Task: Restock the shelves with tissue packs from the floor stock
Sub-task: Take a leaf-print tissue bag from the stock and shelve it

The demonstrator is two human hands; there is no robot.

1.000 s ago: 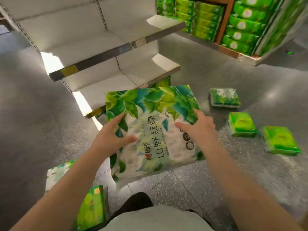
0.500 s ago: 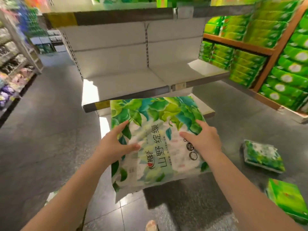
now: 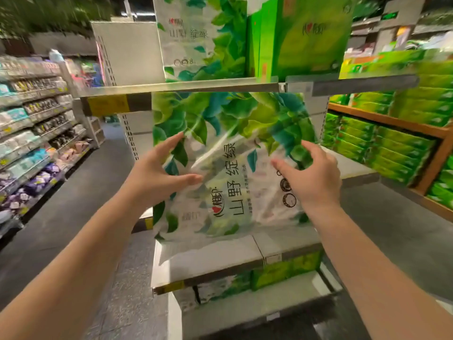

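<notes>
The leaf-printed tissue pack [image 3: 232,165] is held upright in front of the shelving, carried between both hands at about its mid-height. The left hand [image 3: 157,175] has its grip on the pack's left edge, thumb laid across the front face and fingers reaching up along the side; the right hand [image 3: 311,175] clamps the right part of the face, thumb pointing inward and fingers curled over the wrapper. Holding it from both sides likely keeps the soft, bulky pack flat and square, so that it can slide in face-out. Above the grip, the pack's top edge sits just under the front lip of the upper shelf [image 3: 220,88], on which a matching leaf pack [image 3: 196,38] and a green tissue pack [image 3: 306,35] stand upright. Below the grip lies the lower shelf board [image 3: 208,258], and beneath that more green packs [image 3: 286,268] sit in the bottom tier. The held pack appears headed for the open bay behind it, between those two boards, though motion blur leaves unclear whether it has entered that bay yet.
</notes>
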